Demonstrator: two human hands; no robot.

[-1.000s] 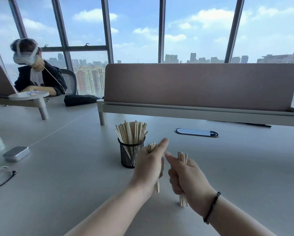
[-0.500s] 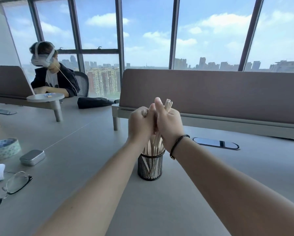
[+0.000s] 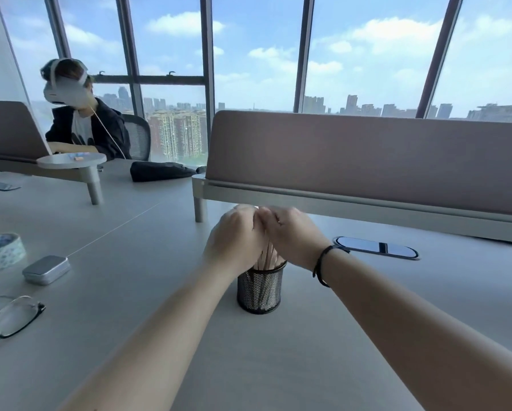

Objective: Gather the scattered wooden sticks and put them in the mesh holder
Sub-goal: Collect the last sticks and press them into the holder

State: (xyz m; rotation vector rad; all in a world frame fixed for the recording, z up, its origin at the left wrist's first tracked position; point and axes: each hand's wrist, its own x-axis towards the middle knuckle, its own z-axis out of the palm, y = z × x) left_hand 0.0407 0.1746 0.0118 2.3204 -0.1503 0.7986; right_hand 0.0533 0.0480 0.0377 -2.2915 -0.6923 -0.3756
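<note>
A black mesh holder stands upright on the grey desk, packed with pale wooden sticks whose tops are hidden by my hands. My left hand and my right hand sit side by side right above the holder, knuckles touching, fingers curled round the upper ends of the sticks. A black cord bracelet is on my right wrist. I see no loose sticks on the desk.
A brown desk divider runs behind the holder, with a dark oval cable port at right. At left lie a tape roll, a small metal tin and glasses. A person wearing a headset sits far left.
Both hands carried their stick bundles from in front of the holder up over it, then lowered them; the sticks now stand in the holder under my hands.
</note>
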